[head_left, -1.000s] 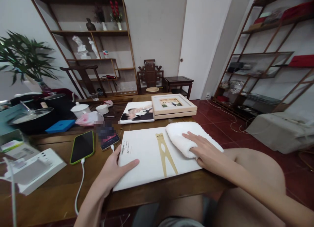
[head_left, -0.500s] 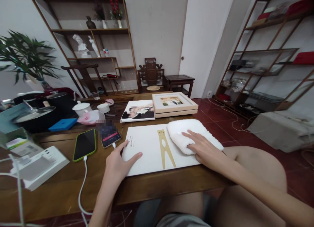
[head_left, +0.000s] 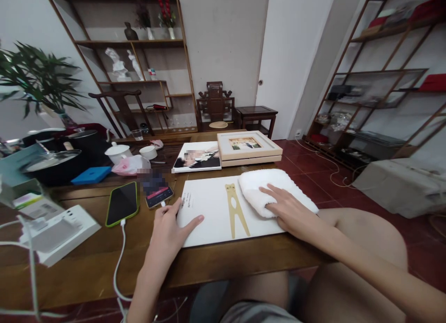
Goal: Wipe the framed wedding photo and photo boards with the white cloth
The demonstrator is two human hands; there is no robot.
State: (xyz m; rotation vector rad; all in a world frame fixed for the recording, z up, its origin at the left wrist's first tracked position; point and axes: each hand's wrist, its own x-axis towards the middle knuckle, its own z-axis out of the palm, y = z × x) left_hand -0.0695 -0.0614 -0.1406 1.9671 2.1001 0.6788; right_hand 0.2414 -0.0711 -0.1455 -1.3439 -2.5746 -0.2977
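A flat white board lies near the table's front edge, with small print at its left side and a tan, cat-headed, two-legged shape on its face. Over the board's left edge rests my left hand, thumb stretched across the surface and fingers along the side. A folded, fluffy white towel covers the right part of the board. My right hand presses on the towel and grips it, some fingers extended over the top and others bent at its near fold.
Behind the board lie a photo print and stacked pale wooden picture frames. To the left are a green-cased phone on a white cable, a second phone, an opened white box, a blue block and a dark pan.
The view shifts slightly, moving most things a little right in the picture. Both hands, the towel and the board keep nearly the same places relative to each other.
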